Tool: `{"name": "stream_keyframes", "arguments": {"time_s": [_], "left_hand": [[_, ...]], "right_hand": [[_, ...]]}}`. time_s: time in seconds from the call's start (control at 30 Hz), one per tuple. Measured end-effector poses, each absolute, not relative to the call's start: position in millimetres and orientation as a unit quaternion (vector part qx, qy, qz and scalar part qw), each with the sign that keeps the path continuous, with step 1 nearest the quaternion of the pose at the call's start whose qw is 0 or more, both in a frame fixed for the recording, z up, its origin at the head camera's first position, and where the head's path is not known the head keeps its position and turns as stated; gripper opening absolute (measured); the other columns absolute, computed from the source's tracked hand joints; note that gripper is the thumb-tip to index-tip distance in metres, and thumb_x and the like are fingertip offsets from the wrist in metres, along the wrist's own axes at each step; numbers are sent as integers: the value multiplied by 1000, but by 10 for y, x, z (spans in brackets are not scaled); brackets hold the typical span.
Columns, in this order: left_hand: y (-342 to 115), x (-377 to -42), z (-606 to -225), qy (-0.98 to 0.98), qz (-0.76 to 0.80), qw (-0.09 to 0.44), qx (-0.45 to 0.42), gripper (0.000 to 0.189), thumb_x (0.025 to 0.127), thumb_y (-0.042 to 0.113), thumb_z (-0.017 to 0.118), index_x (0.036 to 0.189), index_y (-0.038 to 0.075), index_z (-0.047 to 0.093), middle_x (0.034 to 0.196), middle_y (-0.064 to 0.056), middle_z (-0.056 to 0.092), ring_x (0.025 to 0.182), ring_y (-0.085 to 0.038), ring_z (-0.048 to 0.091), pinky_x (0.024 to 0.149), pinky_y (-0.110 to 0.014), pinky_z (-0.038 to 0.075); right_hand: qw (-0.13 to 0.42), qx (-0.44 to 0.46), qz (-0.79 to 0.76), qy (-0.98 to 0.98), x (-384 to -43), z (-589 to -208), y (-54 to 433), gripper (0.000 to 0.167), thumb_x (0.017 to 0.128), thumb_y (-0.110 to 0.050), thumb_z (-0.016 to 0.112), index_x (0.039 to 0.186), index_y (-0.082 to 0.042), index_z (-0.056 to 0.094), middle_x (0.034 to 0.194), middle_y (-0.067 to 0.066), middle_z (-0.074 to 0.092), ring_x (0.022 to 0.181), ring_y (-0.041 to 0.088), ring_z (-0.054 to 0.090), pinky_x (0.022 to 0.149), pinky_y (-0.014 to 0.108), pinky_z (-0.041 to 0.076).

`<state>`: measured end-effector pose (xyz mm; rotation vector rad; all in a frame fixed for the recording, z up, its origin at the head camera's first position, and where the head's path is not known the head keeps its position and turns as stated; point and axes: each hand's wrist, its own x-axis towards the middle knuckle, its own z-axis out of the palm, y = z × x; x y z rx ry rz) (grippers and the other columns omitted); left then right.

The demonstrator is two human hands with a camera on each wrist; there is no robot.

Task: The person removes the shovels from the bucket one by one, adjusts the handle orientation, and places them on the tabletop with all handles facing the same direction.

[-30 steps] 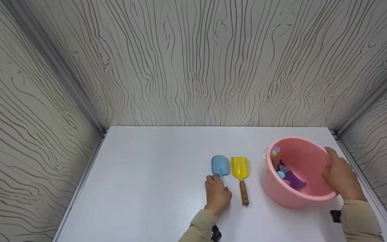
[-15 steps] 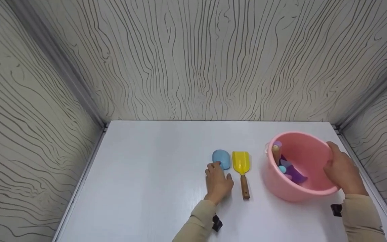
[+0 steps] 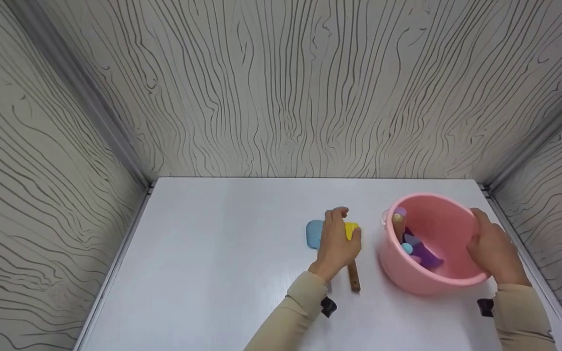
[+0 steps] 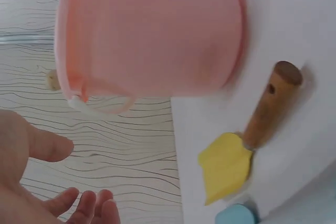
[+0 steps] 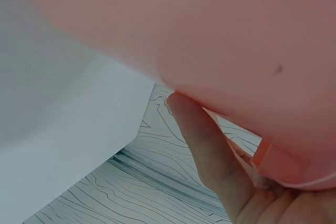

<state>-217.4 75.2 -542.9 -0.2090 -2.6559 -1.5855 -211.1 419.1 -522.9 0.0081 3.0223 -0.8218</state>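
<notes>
My left hand [image 3: 335, 246] hovers over the two toy shovels, its fingers loosely bent and nothing in them. The left wrist view shows that hand [image 4: 18, 161] apart from the things on the table. The blue shovel [image 3: 314, 234] and the yellow shovel [image 3: 352, 230], which has a wooden handle [image 4: 273, 106], lie side by side, partly covered by the hand in the head view. At the right, my right hand [image 3: 495, 251] grips the rim of a tilted pink bucket [image 3: 420, 278]. Its thumb [image 5: 197, 135] presses the bucket's outer wall in the right wrist view.
Inside the bucket lie a purple piece [image 3: 427, 256], a turquoise knob [image 3: 407, 248] and a wooden-handled piece [image 3: 398, 224]. A pale bucket handle [image 4: 102, 109] hangs at its left side. Wood-patterned walls [image 3: 281, 87] enclose the white table [image 3: 203, 253] at the back and sides.
My left hand has left the blue shovel's neck, risen, and moved right over the yellow shovel. The right hand still holds the bucket in nearly the same place.
</notes>
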Motion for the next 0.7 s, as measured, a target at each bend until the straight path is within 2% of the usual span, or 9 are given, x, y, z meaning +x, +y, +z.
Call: {"name": "stream_keyframes", "arguments": {"time_s": [0.2, 0.4, 0.63, 0.7], "left_hand": [[980, -2203, -5086, -862, -489, 50, -121, 46, 106, 21, 66, 148, 12, 49, 142, -5, 53, 122, -16, 59, 102, -24, 53], [1224, -2184, -4887, -868, -465, 50, -166, 42, 105, 27, 67, 144, 19, 54, 142, 4, 55, 124, -9, 56, 108, -21, 49], [1411, -2191, -4839, -871, -417, 51, -255, 31, 104, 21, 69, 134, 15, 61, 130, 4, 58, 110, -4, 53, 90, -6, 46], [1468, -2176, -4848, -872, -400, 42, -279, 30, 104, 21, 70, 132, 14, 61, 130, 5, 58, 112, -3, 54, 92, -6, 46]], "right_hand": [[9, 14, -261, 965, -2078, -5205, 4205, 66, 99, 6, 44, 162, 6, 23, 102, 34, 62, 64, 25, 62, 52, 38, 49], [20, 26, -259, 965, -2060, -5179, 4235, 67, 100, 4, 42, 163, 6, 20, 102, 35, 60, 63, 25, 62, 52, 39, 51], [29, 26, -262, 964, -2091, -5191, 4199, 66, 100, 5, 43, 163, 5, 21, 102, 34, 62, 66, 25, 63, 54, 38, 51], [25, 24, -256, 966, -2100, -5204, 4185, 66, 99, 5, 44, 162, 5, 23, 103, 34, 62, 68, 27, 63, 55, 38, 50]]}}
